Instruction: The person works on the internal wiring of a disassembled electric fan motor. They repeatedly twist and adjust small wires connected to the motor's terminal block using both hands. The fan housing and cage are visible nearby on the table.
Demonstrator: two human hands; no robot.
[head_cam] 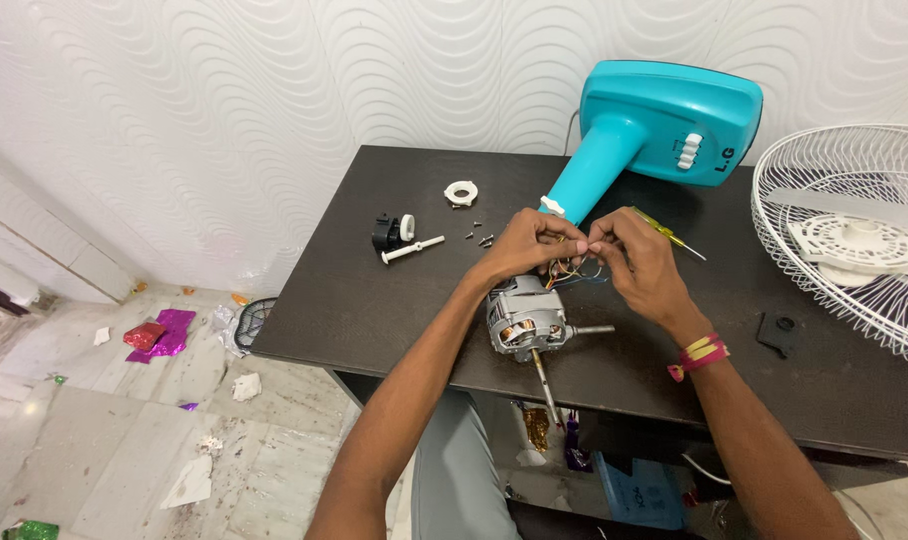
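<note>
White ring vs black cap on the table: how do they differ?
The white ring is pale and open in the middle; the black cap is dark and looks more solid. The white ring lies flat, farther back on the table; the black cap sits nearer the left edge, beside a white shaft. Both lie loose, clear of the left hand and right hand.

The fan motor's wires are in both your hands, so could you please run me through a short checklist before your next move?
1. Wires pinched by left hand and right hand: ok.
2. Fan motor resting on table: ok, though near the front edge.
3. Screws gathered on the table: ok.
4. Screwdriver close behind the right hand: ok.
5. Wire joints sound: cannot tell.
</note>
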